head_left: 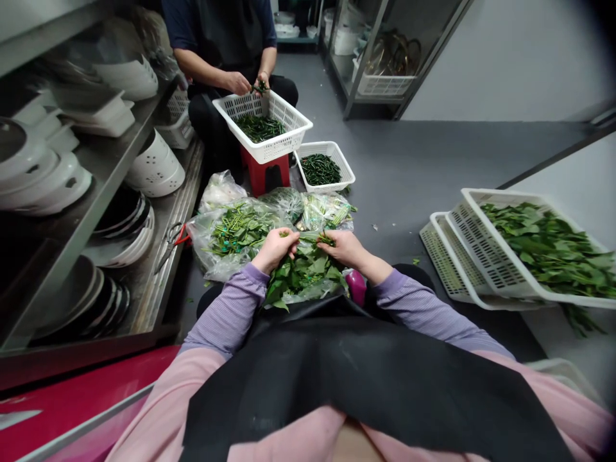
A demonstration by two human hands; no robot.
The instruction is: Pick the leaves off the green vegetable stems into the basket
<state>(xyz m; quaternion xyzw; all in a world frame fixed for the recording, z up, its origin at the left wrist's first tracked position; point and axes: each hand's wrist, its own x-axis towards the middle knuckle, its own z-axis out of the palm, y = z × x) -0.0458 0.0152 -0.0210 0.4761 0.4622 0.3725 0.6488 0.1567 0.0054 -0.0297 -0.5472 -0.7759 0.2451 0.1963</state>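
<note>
My left hand [278,250] is closed, its fingertips pinching a bit of green stem. Across from it, my right hand [344,249] grips several leafy green stems between thumb and fingers. Below both hands lies a heap of leafy greens [305,269] on clear plastic, close to my black apron. An open plastic bag of greens [235,231] sits beyond my left hand. Past my right hand is another bag [327,210] with pale green stalks. Something purple [355,287], partly hidden, shows under my right wrist.
A co-worker [221,38] handles green chillies over a white basket [289,119] on a red stool [257,176]. A smaller chilli basket [349,170] stands beside it. Stacked baskets of greens [481,256] are at right. Scissors [171,240] lie on the left shelf's [156,273] edge.
</note>
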